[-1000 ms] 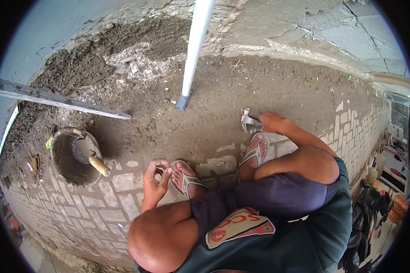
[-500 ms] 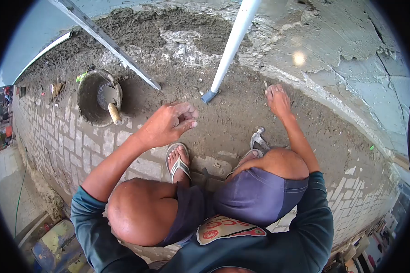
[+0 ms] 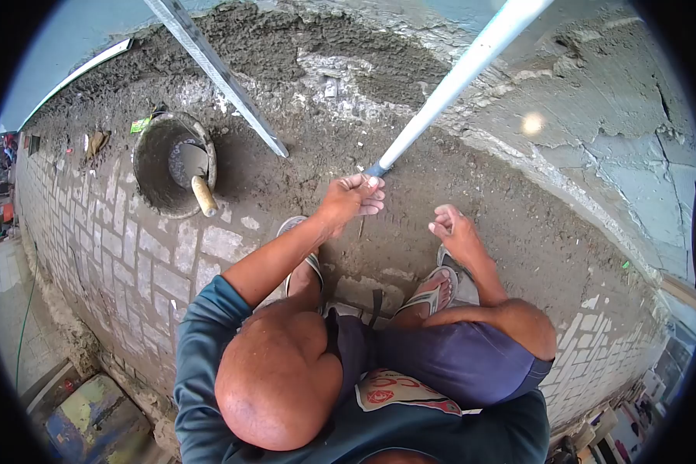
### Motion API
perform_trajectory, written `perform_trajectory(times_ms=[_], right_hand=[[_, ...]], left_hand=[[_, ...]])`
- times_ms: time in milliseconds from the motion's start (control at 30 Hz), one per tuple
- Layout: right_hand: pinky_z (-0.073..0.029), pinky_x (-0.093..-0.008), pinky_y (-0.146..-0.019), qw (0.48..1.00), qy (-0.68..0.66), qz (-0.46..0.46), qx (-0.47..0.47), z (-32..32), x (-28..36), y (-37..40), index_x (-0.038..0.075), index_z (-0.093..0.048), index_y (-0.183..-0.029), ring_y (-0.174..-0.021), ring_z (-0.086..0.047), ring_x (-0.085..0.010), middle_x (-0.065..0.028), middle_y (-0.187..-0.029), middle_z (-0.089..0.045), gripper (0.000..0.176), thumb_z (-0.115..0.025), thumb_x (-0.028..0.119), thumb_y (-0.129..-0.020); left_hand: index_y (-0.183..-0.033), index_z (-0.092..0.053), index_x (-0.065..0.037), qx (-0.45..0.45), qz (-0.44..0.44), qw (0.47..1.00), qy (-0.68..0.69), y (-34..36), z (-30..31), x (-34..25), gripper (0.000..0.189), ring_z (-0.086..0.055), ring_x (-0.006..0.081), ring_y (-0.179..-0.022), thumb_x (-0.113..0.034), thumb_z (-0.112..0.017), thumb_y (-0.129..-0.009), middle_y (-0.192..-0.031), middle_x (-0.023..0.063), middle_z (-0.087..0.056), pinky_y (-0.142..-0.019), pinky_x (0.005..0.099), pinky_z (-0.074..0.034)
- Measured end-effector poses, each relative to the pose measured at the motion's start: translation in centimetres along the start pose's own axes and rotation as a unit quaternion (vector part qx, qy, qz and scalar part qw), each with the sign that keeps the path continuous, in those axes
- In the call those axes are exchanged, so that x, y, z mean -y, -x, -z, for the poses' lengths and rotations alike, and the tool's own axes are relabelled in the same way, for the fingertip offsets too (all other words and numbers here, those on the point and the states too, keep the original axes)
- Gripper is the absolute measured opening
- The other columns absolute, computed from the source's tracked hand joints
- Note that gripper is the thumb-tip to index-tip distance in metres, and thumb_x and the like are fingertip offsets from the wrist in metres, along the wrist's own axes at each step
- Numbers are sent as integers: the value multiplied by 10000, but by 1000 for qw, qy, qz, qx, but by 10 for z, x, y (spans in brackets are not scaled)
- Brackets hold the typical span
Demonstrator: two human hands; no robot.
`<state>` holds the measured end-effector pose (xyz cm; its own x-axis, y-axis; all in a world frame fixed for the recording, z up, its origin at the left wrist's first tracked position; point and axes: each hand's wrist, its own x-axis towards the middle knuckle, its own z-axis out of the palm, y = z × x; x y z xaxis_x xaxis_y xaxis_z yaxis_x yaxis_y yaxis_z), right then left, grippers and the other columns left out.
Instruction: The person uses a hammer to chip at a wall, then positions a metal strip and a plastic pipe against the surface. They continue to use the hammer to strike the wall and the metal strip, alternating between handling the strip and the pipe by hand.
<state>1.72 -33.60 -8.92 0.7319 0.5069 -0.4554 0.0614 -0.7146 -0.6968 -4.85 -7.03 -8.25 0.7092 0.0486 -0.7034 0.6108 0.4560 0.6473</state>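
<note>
My left hand [image 3: 352,203] is at the foot of a slanting white pipe [image 3: 448,93], its curled fingers overlapping the pipe's blue-grey end [image 3: 377,169]. A thin stick-like piece [image 3: 361,226] shows just below these fingers. My right hand [image 3: 458,234] hovers over the dirt above my right foot, thumb and fingers curled toward each other. I cannot tell what either hand holds. Part of a grey object [image 3: 446,257] shows beneath the right hand, mostly hidden by it. A trowel with a wooden handle [image 3: 203,196] stands in the black bucket [image 3: 148,185] to the left.
A metal bar [image 3: 224,85] leans down to the dirt between bucket and pipe. Rough, partly plastered wall [image 3: 588,93] rises ahead and to the right. Paving bricks [image 3: 143,255] run along the left. A sandal [image 3: 431,295] is on my right foot.
My left hand has moved right and forward to the pipe's foot. My right hand has come back toward my body, over the spot where a hammer head showed. The view has shifted slightly.
</note>
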Motion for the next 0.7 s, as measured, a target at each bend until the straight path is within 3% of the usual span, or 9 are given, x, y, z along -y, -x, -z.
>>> perform_trajectory(times_ms=[67,167,233,300,367,467,567,633,700], right_hand=[[-461,-466,-910,945,288,-138,67,2,-63,26,-26,-505,-1189,-1053,-591,-403,-245,-1101,-619,473,-651,248,-833],[-443,-489,-929,912,363,-157,110,-17,-143,73,-47,-478,-1190,-1105,-542,-446,-278,-1135,-587,491,-621,281,-854],[-437,-497,-924,945,316,-76,35,-17,-149,85,-48,-481,-1179,-1100,-525,-475,-309,-1141,-566,475,-590,302,-876],[-446,-502,-904,934,346,-72,44,-15,-145,90,-55,-485,-1163,-1051,-545,-473,-313,-1108,-574,464,-576,309,-890],[-454,-507,-884,923,375,-69,51,-11,-122,91,-61,-489,-1148,-1002,-564,-471,-317,-1076,-582,455,-563,316,-904],[-467,-517,-830,920,349,-170,53,16,-44,101,-72,-485,-1128,-886,-586,-474,-316,-968,-600,430,-552,299,-922],[-450,-517,-831,936,302,-145,105,55,72,94,-36,-471,-1139,-863,-585,-482,-302,-933,-607,365,-520,266,-940],[-467,-508,-773,950,227,-136,165,71,133,82,-22,-469,-1128,-802,-586,-496,-281,-791,-612,355,-523,281,-950],[-467,-511,-751,944,277,-90,157,71,166,71,-19,-464,-1135,-776,-584,-498,-279,-749,-603,369,-529,293,-950]], left_hand=[[-1101,-616,-38,-6,-23,1000,19,-8,35,-4,222,-631,112,-738,-199,-600,-949,-888,48,-667,-660,240,-512],[-1093,-614,-34,-60,-60,996,32,-20,68,-19,199,-622,101,-720,-170,-596,-948,-874,40,-669,-631,232,-502],[-1094,-613,-35,-80,-56,994,39,-38,77,-31,187,-622,103,-739,-145,-598,-944,-885,38,-668,-637,224,-495],[-1087,-615,-33,-72,-74,984,146,-66,85,-33,176,-626,119,-769,-126,-602,-939,-892,43,-670,-669,226,-501],[-1060,-609,-18,-48,-94,973,208,-87,90,-37,150,-643,140,-755,-86,-605,-926,-918,67,-667,-656,215,-529],[-1063,-602,-13,-54,-111,953,277,-105,90,-47,158,-639,159,-813,-98,-604,-930,-958,57,-634,-673,226,-537],[-1083,-608,-27,-54,-100,943,312,-115,89,-56,177,-627,164,-819,-118,-606,-932,-926,34,-619,-701,226,-521],[-1065,-610,-34,-43,-103,938,329,-120,88,-56,169,-620,150,-792,-122,-623,-921,-883,31,-616,-678,220,-514],[-1064,-612,-27,-17,-134,923,359,-122,86,-60,155,-587,123,-727,-116,-584,-941,-817,25,-596,-613,215,-479]])
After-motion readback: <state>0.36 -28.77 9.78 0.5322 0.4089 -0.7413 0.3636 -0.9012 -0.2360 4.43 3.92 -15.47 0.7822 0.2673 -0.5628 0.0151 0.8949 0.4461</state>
